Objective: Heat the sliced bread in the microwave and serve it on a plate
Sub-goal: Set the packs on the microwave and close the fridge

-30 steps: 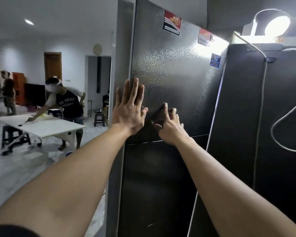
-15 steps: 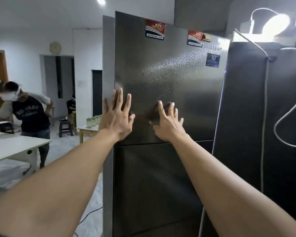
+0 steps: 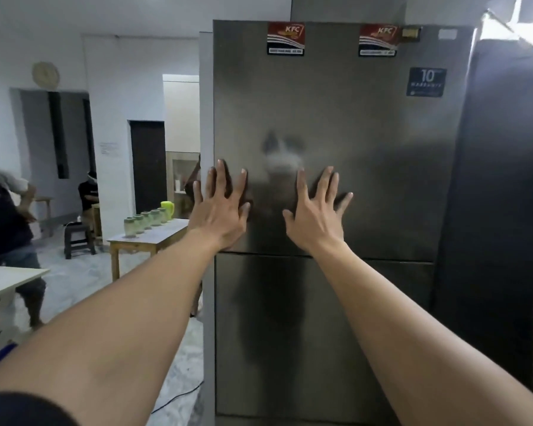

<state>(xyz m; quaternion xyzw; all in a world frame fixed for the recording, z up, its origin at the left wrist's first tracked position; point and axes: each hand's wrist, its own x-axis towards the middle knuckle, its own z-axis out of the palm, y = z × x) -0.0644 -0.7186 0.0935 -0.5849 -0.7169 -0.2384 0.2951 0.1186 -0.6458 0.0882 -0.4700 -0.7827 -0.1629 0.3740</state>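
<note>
A tall steel refrigerator (image 3: 366, 179) fills the middle of the view, and to its left a wooden worktop (image 3: 148, 239) carries a row of jars (image 3: 130, 226) and a green jug (image 3: 167, 209). The left hand (image 3: 220, 215) and right hand (image 3: 316, 221) press flat on the refrigerator's upper door just above its seam, fingers straight, spread and grasping nothing. Two KFC stickers (image 3: 286, 38) sit along the refrigerator's top edge; where the bread is cannot be told.

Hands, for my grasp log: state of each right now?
Left hand: open, spread flat on the fridge door.
Right hand: open, flat on the same door.
</note>
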